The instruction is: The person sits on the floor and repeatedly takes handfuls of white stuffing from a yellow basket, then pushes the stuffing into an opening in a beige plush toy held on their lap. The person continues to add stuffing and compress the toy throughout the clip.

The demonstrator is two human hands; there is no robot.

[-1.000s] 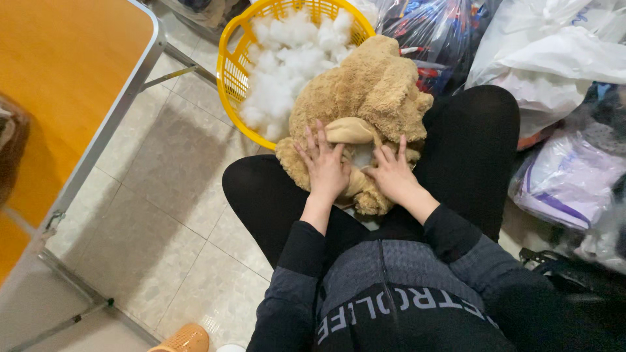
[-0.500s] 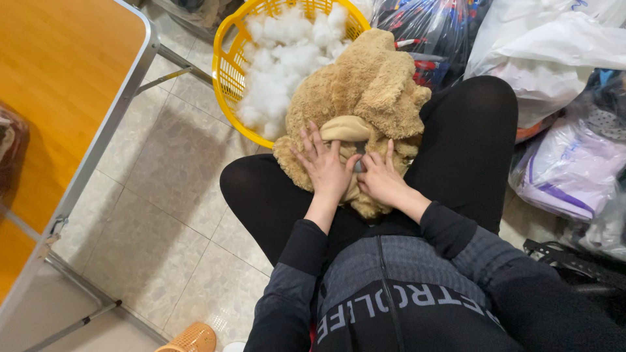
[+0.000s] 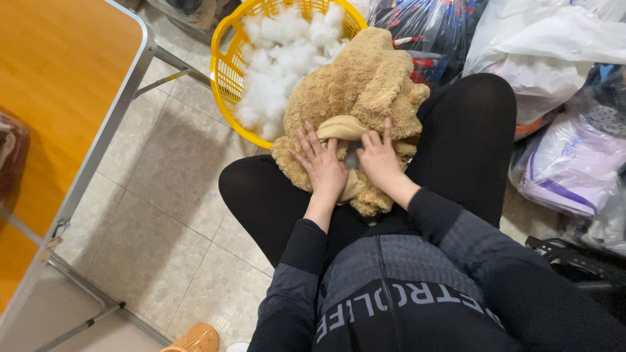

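Both hands, left hand [image 3: 324, 167] flat and open, right hand [image 3: 377, 160] now shifted inward, fingers curled, are pressed on the tan plush bear [image 3: 365, 85] at frame centre, beside the yellow basket [image 3: 228, 65] of white stuffing [image 3: 274, 58].

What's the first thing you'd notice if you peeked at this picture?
A fluffy tan teddy bear lies on the person's lap in the middle, with the left hand and right hand pressing on it side by side. Just behind it, on the tiled floor, stands a bright yellow basket full of white stuffing. An orange table fills the left side.
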